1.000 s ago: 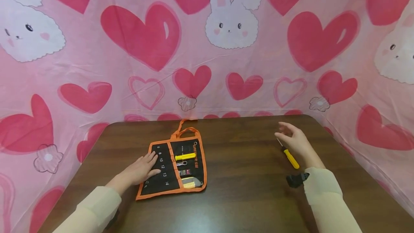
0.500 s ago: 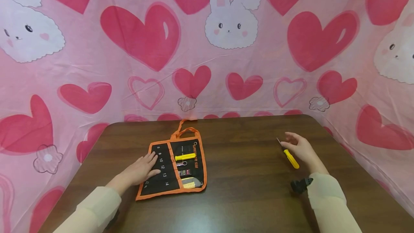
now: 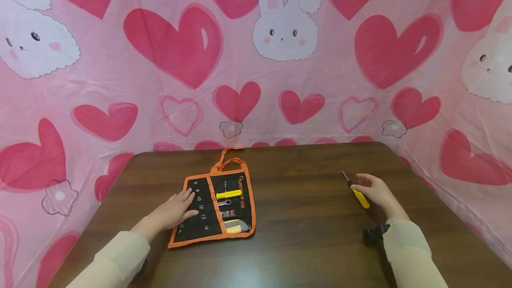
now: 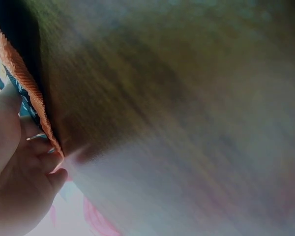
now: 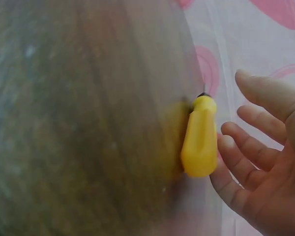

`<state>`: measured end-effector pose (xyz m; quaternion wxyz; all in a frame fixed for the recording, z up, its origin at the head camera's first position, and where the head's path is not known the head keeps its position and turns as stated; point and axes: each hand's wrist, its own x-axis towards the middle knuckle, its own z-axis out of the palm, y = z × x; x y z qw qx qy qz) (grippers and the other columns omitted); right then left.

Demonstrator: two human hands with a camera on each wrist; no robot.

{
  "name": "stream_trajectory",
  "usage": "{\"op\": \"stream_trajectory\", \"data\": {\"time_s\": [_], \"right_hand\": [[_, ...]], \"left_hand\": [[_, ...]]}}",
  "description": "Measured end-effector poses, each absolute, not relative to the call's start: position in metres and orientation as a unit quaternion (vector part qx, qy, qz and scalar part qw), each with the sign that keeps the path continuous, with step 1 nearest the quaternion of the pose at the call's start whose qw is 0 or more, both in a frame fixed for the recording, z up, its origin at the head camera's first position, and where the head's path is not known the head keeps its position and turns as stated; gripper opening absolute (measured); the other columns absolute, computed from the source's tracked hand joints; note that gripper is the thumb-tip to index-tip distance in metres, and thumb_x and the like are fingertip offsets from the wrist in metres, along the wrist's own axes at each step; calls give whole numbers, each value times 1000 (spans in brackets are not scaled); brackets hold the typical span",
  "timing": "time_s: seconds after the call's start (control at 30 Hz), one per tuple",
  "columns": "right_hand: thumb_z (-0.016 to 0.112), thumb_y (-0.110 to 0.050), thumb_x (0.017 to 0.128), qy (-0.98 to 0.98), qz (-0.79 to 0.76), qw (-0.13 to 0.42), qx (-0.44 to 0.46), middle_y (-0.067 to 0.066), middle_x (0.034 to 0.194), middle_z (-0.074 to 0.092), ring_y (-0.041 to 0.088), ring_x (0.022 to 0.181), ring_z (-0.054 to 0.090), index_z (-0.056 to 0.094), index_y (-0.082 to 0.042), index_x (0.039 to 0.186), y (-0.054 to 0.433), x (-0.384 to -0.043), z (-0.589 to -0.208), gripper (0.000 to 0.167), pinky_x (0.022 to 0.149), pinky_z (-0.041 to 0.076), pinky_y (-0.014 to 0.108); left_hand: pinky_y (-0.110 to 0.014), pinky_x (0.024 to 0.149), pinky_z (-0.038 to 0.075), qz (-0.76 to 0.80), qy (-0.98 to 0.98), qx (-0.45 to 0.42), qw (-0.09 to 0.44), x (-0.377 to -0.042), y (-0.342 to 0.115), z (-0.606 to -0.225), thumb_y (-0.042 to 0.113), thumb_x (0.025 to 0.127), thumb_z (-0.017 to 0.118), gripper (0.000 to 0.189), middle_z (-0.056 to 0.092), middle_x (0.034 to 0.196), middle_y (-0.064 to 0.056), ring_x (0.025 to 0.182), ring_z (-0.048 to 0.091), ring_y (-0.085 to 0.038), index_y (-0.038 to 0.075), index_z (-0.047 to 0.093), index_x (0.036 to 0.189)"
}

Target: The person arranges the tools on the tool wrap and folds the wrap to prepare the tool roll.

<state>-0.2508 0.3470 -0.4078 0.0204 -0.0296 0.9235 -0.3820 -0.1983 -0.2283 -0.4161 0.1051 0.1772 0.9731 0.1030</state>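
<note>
A black tool pouch (image 3: 200,210) with orange edging lies flat on the table at left. My left hand (image 3: 174,210) rests on its numbered flap, fingers extended. A yellow handle (image 3: 229,194), a small ring-ended metal tool and a yellow-and-grey utility knife (image 3: 237,226) show in the pouch's pockets. At right a screwdriver (image 3: 361,197) with a yellow handle lies on the table, its shaft aimed away from me. My right hand (image 5: 265,162) is just beside that handle, thumb and fingers spread and loosely bent; whether a fingertip touches it I cannot tell.
The brown wooden table (image 3: 296,217) runs between the pouch and the screwdriver. An orange strap (image 3: 228,161) trails from the pouch's far edge. Behind the table hangs a pink cloth (image 3: 240,70) with hearts and rabbits. A black wrist camera (image 3: 375,234) sits under my right wrist.
My right hand has drawn back toward me and slightly right, from over the screwdriver's tip to beside its handle. The left hand and the pouch have stayed put.
</note>
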Motion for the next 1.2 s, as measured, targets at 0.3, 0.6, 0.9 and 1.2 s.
{"op": "stream_trajectory", "data": {"time_s": [0.3,0.6,0.9,1.2], "right_hand": [[65,-20,87,927,-372,40,-35,31,107,54,41,95,53,47,14,120,352,-249,-413,51,83,47,49],[67,-17,85,931,-359,57,-36,21,95,56,30,83,53,49,15,118,352,-250,-412,49,77,50,42],[64,-6,84,931,-358,50,-40,10,82,53,22,73,49,51,18,111,351,-251,-415,39,62,46,29],[61,-4,84,935,-349,48,-31,18,88,59,25,77,53,55,17,108,352,-251,-413,32,67,49,34]], "left_hand": [[-54,104,20,103,973,175,104,-198,-229,-417,45,90,52,72,28,142,-28,131,23,-43,-8,37,136],[-54,104,20,106,973,175,106,-198,-229,-416,46,90,52,72,28,142,-28,131,23,-43,-8,36,136],[-54,104,20,104,973,176,105,-199,-229,-417,47,90,52,73,28,142,-28,131,23,-43,-7,37,136],[-54,104,20,106,973,176,109,-199,-229,-417,47,90,52,73,28,142,-28,131,23,-43,-7,37,136]]}}
